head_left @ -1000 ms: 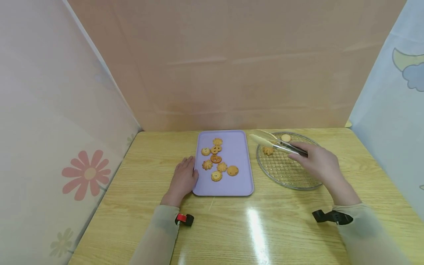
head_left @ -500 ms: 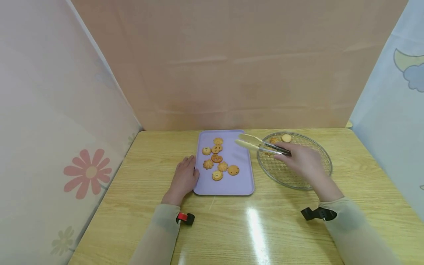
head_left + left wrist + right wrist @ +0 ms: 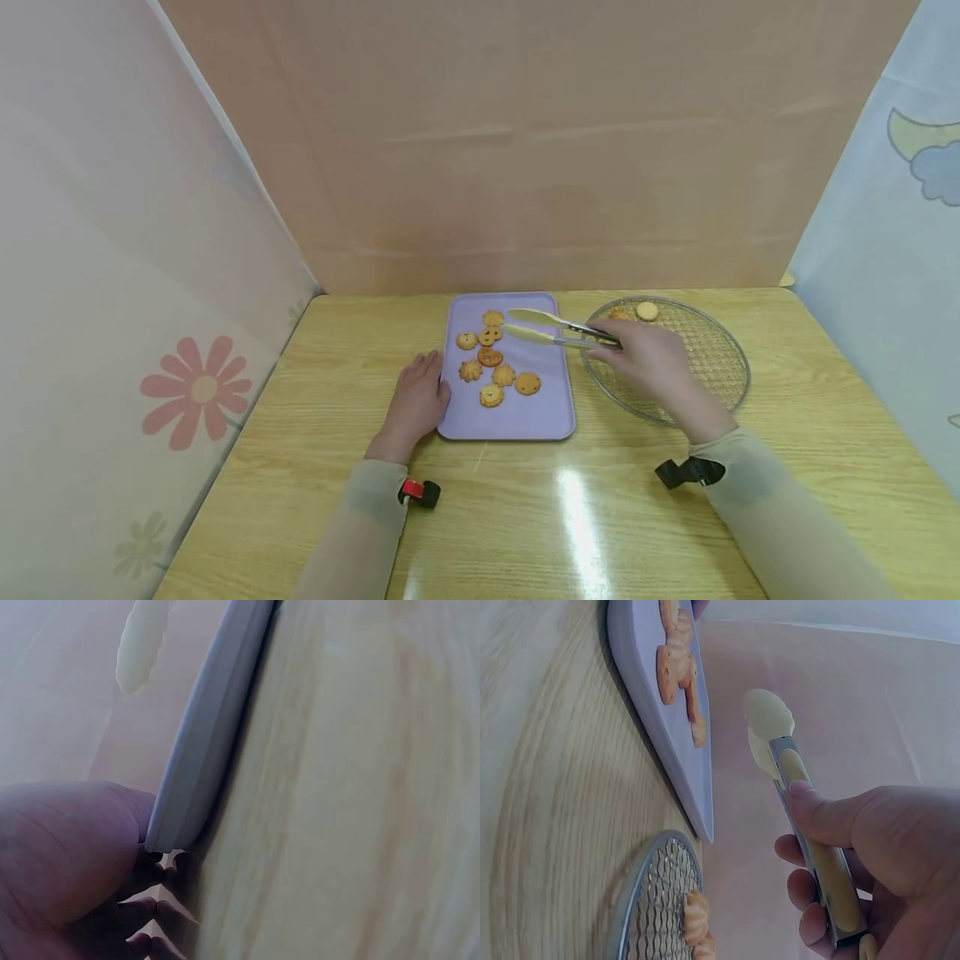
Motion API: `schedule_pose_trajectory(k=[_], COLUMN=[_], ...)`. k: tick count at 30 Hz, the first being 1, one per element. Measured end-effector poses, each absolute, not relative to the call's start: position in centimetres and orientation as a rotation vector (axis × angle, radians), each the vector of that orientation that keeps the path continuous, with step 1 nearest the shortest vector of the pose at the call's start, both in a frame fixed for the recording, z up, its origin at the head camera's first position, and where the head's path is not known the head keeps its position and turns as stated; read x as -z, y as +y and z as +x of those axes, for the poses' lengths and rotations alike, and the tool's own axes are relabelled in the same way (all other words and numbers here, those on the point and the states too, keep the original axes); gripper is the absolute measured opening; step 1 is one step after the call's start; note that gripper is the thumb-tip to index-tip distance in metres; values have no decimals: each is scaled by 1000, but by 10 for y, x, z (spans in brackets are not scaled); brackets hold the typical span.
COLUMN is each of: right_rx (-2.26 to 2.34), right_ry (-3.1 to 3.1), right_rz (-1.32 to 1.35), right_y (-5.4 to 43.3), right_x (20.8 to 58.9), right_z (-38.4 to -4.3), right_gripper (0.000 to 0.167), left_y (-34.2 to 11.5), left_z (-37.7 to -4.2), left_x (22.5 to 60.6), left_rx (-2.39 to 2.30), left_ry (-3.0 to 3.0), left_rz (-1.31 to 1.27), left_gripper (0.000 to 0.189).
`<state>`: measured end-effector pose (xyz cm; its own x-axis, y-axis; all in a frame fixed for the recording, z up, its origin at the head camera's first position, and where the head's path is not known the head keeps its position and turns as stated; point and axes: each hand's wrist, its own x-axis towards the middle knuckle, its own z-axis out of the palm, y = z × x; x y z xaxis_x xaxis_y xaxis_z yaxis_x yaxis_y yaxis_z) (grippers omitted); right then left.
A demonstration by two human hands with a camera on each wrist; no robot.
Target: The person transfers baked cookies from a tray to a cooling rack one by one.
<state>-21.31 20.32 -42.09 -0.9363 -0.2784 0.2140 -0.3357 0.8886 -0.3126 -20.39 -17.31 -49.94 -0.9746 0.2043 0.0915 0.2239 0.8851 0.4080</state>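
Observation:
My left hand point(image 3: 417, 396) lies at the left side of a lilac tray point(image 3: 528, 421), its thumb over the rim and its fingers along the outer edge. On the tray are several small cookies, among them a pretzel point(image 3: 491, 357), a flower-shaped cookie point(image 3: 503, 376) and a round one point(image 3: 528, 383). My right hand point(image 3: 651, 354) grips tongs point(image 3: 528, 335) with cream-coloured tips. Those tips are spread apart above the tray's right half, and nothing shows between them. In the right wrist view, the thumb presses along the handle of the tongs point(image 3: 829, 877).
A round wire rack point(image 3: 708, 358) stands right of the tray, partly under my right hand. At its back lie a pale round cookie point(image 3: 647, 311) and a partly hidden ridged cookie point(image 3: 621, 315). A tan panel point(image 3: 517, 192) closes off the table's back edge.
My right hand has carried the tongs left, from over the rack to over the tray beside the cookies. The left hand has stayed by the tray's edge.

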Motion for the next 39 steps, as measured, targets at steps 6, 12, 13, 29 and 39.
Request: schedule_pose_trajectory(k=[6,12,13,29,39], right_rx=[-491,-475,-473,-418,-385], right_ry=[-2845,-2785,-2780,-2855,-2871], right_rz=[512,552,554,585,571], right_y=[189,179,177,161,154], right_x=[426,429,430,435,436], right_z=[-218,-222,-223,-233,-239], right_gripper=[44,45,45,47,47], left_y=[-174,-174,-174,-174,-174], left_z=[-205,-206,-206,-204,-206], left_x=[501,502,502,505,505], left_rx=[682,698,696,679,648], left_ry=[-2989,-2996,-2995,-2992,-2989], left_rz=[-347,-339,-340,-351,-351], left_gripper=[55,55,55,55,54])
